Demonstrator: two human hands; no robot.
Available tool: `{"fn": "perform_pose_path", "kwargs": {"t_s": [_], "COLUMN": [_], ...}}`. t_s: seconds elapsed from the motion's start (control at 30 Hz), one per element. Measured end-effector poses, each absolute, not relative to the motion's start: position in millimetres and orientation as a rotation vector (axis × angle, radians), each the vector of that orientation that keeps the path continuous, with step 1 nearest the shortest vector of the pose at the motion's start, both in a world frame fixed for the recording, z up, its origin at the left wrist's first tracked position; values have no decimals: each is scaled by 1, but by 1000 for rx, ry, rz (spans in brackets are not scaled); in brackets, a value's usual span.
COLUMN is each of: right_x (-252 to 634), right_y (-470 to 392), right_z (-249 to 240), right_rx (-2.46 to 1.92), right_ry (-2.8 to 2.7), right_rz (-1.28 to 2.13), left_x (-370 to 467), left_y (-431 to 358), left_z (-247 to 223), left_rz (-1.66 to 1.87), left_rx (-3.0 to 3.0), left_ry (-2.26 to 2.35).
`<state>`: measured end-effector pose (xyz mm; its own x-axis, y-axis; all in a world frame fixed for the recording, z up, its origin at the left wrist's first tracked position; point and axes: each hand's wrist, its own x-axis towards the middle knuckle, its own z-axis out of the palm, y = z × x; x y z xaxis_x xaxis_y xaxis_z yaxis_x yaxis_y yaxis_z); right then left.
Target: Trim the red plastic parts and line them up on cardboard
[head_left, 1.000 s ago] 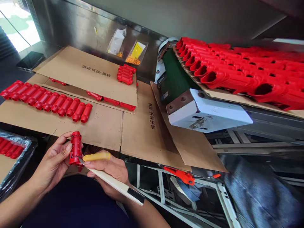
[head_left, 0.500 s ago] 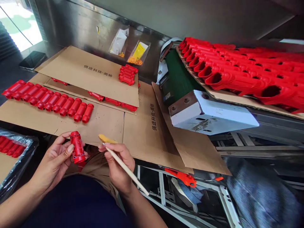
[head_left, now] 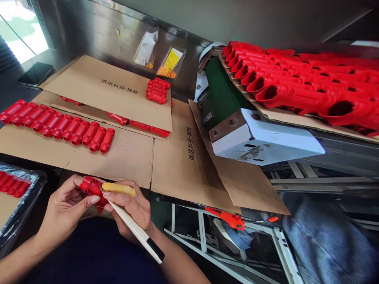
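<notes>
My left hand closes around a red plastic tube, holding it near the table's front edge with the thumb along its side. My right hand grips a slim knife with a cream handle and a black end. A yellow finger cot covers the right index finger, which presses toward the tube. The knife's small tip meets the tube's side, though fingers partly hide the contact. Beyond the hands, a row of similar red tubes lies on cardboard.
A cardboard sheet covers more red parts and carries a small stack. Two plastic bags with orange pieces lie behind. At right, a green conveyor bears a tray of red parts. A plastic-lined box stands left.
The red tube has turned and tilted in my left hand. My right hand has moved left, bringing the knife from beside the tube up against it.
</notes>
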<state>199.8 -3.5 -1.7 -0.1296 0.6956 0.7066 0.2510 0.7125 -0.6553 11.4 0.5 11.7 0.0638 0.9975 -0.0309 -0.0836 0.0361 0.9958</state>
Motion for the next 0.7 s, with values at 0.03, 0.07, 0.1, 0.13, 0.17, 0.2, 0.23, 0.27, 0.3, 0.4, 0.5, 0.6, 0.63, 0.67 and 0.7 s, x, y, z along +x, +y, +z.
{"fn": "perform_pose_path", "kwargs": {"t_s": [0.03,0.07,0.1,0.13,0.17,0.2,0.23,0.27,0.3,0.4,0.5,0.6,0.63,0.67,0.7], "right_x": [200,199,199,199,199,199,199,199,199,200,200,198,197,196,196], "right_y": [-3,-4,-4,-4,-5,-6,-6,-7,-7,-7,-7,-8,-9,-10,-12], "right_z": [-2,-1,-1,-2,-2,-2,-2,-2,-3,-2,0,1,1,1,1], "right_rx": [-756,-755,-760,-769,-777,-786,-794,-802,-809,-819,-809,-833,-844,-852,-856], "right_ry": [-1709,-1713,-1714,-1711,-1703,-1692,-1680,-1669,-1663,-1675,-1692,-1688,-1681,-1674,-1667], "right_rz": [454,454,457,460,466,474,485,494,501,501,487,470,466,463,460], "left_x": [12,13,14,14,14,14,14,13,13,13,13,14,14,15,15], "left_y": [1,1,1,1,1,1,1,1,0,1,0,-1,-2,-3,-4], "left_z": [13,13,14,14,14,14,14,13,13,14,14,13,12,11,11], "left_rz": [1173,1167,1163,1160,1159,1161,1167,1174,1179,1182,1189,1206,1213,1219,1229], "left_rx": [1154,1155,1155,1155,1155,1158,1162,1167,1170,1173,1181,1199,1200,1193,1183], "left_ry": [1110,1103,1097,1093,1092,1094,1096,1098,1101,1097,1085,1094,1103,1116,1126]}}
